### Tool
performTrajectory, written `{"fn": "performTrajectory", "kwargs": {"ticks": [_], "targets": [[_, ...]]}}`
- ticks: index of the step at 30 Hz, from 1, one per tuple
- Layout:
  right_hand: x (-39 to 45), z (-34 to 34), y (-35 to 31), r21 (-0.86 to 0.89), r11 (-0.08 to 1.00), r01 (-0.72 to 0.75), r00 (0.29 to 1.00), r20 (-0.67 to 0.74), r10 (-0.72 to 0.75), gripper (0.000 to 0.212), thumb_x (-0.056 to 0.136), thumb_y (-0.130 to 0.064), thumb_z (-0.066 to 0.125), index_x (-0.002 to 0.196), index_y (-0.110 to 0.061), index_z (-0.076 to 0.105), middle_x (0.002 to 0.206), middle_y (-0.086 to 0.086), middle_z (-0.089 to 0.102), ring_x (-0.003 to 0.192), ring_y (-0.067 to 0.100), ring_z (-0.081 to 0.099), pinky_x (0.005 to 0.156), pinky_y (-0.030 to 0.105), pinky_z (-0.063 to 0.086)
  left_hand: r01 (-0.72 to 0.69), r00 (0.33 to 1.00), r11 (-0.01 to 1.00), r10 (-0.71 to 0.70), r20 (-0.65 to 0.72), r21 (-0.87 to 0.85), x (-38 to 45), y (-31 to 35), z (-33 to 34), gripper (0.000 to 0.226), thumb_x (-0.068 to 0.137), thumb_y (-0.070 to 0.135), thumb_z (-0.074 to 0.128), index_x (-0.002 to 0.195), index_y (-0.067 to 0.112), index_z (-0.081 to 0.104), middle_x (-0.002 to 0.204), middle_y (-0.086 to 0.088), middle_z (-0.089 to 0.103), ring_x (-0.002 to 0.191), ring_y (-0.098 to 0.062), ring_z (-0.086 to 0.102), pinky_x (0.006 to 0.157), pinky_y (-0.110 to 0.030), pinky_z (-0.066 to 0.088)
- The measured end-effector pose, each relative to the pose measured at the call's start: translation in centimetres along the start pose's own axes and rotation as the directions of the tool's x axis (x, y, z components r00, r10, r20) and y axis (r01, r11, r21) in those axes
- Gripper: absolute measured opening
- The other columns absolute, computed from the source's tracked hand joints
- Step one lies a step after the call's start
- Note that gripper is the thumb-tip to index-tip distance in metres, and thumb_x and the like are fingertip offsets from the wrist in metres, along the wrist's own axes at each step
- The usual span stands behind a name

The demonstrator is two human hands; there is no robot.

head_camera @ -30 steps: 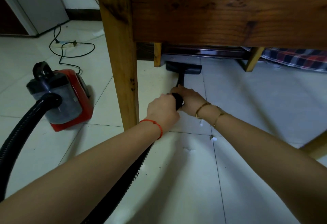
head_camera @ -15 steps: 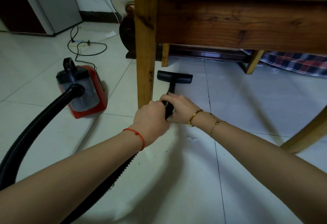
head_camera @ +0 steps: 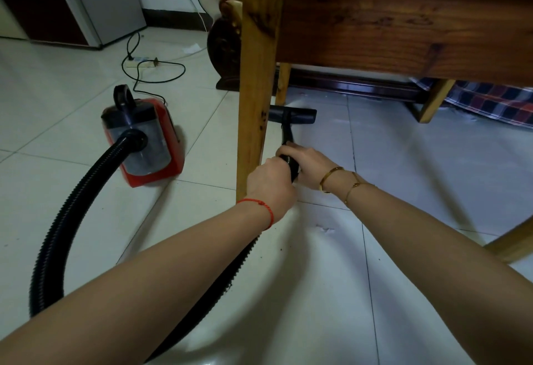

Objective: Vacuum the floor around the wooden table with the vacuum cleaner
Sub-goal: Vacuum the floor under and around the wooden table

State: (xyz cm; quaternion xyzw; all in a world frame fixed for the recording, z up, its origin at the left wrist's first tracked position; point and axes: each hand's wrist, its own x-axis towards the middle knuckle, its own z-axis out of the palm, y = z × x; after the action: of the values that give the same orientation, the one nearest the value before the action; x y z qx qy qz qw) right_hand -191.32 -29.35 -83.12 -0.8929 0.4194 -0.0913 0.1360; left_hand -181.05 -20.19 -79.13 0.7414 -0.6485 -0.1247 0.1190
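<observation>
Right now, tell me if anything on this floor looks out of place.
A power strip and its black cord lie loose on the tiles behind the vacuum cleaner. Dark crumbs dot the floor beside the hose. Both hands grip the hose end; nothing looks damaged.

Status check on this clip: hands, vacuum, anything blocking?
Left hand and right hand both grip the vacuum wand. Floor nozzle on tiles under the wooden table. Table leg right beside the nozzle.
</observation>
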Motion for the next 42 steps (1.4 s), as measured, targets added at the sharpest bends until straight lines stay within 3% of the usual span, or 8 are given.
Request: {"fn": "performTrajectory", "kwargs": {"ticks": [4,9,13,18,21,28,33,42], "targets": [[0.1,0.0,1.8,0.032,0.999,-0.006,1.000,-0.003,0.006,0.039,0.078,-0.006,0.069,0.114,-0.013,0.055,0.117,0.010,0.055,0.101,0.033,0.058,0.089,0.046,0.050,-0.020,1.000,1.000,0.020,0.012,-0.009,1.2,1.0,1.0,0.031,0.089,0.012,0.056,0.119,0.007,0.050,0.109,-0.008,0.060,0.095,-0.024,0.063,0.065,-0.027,0.043],[-0.7,0.4,1.7,0.056,0.998,0.013,1.000,-0.025,-0.011,0.038,0.078,-0.007,0.069,0.113,-0.013,0.054,0.114,0.010,0.054,0.097,0.032,0.058,0.085,0.045,0.052,-0.060,0.998,0.998,0.059,0.019,0.021,0.6,0.7,1.0,0.027,0.089,0.013,0.056,0.115,0.008,0.051,0.095,-0.004,0.056,0.082,-0.021,0.059,0.062,-0.027,0.043],[-1.8,0.7,-0.3,-0.035,0.999,0.032,0.998,-0.059,-0.034,0.039,0.076,-0.018,0.070,0.111,-0.019,0.053,0.111,0.006,0.055,0.094,0.028,0.058,0.075,0.041,0.055,-0.099,0.995,0.993,0.098,0.019,0.066,-1.3,-0.8,0.0,0.022,0.087,0.016,0.056,0.108,0.010,0.051,0.082,0.000,0.051,0.071,-0.019,0.053,0.060,-0.028,0.043],[-3.2,0.7,-3.9,-0.164,0.979,0.122,0.980,-0.137,-0.145,0.038,0.076,-0.031,0.072,0.107,-0.020,0.054,0.108,0.000,0.057,0.098,0.017,0.053,0.072,0.024,0.046,-0.138,0.989,0.986,0.133,0.057,0.097,-3.8,-3.7,-2.4,0.019,0.084,0.023,0.059,0.100,0.014,0.052,0.071,0.003,0.048,0.059,-0.015,0.051,0.050,-0.023,0.039],[-3.8,0.6,-5.9,-0.171,0.975,0.141,0.975,-0.146,-0.166,0.036,0.077,-0.035,0.071,0.104,-0.020,0.051,0.100,-0.001,0.059,0.090,0.018,0.057,0.069,0.027,0.050,-0.156,0.985,0.981,0.144,0.100,0.119,-5.0,-5.3,-4.2,0.022,0.080,0.030,0.062,0.094,0.017,0.052,0.070,0.004,0.050,0.056,-0.013,0.050,0.044,-0.021,0.033],[-4.5,-0.3,-8.1,-0.288,0.948,0.133,0.962,-0.192,-0.193,0.038,0.082,-0.041,0.065,0.105,-0.014,0.054,0.097,0.004,0.064,0.081,0.023,0.063,0.061,0.027,0.040,-0.214,0.972,0.970,0.199,0.126,0.116,-5.8,-7.2,-5.9,0.023,0.078,0.027,0.063,0.099,0.024,0.056,0.075,0.003,0.061,0.063,-0.014,0.061,0.054,-0.028,0.054],[-5.2,-0.9,-8.1,-0.370,0.927,0.065,0.970,-0.195,-0.146,0.044,0.086,-0.050,0.057,0.107,-0.012,0.053,0.100,0.006,0.067,0.085,0.024,0.064,0.062,0.029,0.041,-0.289,0.955,0.949,0.278,0.103,0.122,-5.0,-7.2,-5.9,0.024,0.077,0.031,0.062,0.099,0.027,0.057,0.075,0.003,0.063,0.064,-0.017,0.063,0.059,-0.036,0.057],[-7.8,-2.8,-4.5,-0.406,0.896,-0.179,0.970,-0.227,0.091,0.044,0.087,-0.048,0.058,0.105,-0.008,0.054,0.100,0.009,0.068,0.087,0.031,0.065,0.061,0.030,0.032,-0.414,0.910,0.895,0.406,0.083,0.166,-2.9,-2.3,-4.1,0.020,0.081,0.029,0.059,0.099,0.024,0.054,0.076,0.000,0.060,0.067,-0.022,0.060,0.056,-0.032,0.050]]}}
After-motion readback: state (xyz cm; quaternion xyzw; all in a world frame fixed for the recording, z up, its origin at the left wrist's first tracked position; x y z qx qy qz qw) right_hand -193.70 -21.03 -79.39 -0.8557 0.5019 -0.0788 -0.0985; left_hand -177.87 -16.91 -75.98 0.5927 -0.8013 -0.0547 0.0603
